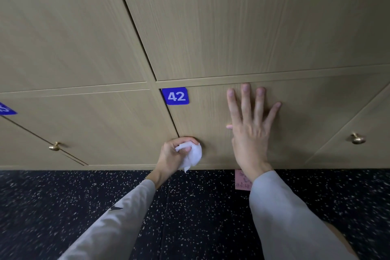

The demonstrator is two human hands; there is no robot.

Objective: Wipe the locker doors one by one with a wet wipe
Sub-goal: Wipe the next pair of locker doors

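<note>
I face a wall of tan wood-grain locker doors. The bottom-row door (299,116) carries a blue label reading 42 (175,96) in its upper left corner. My left hand (173,157) grips a crumpled white wet wipe (193,155) against this door's lower left part, near the seam. My right hand (251,124) lies flat on the same door with its fingers spread and pointing up. The door's knob is not visible.
The neighbouring doors have brass knobs, one at the left (54,146) and one at the right (357,139). Another blue label (6,109) shows at the far left. Below the lockers lies a dark speckled floor (200,213) with a pink note (242,179) on it.
</note>
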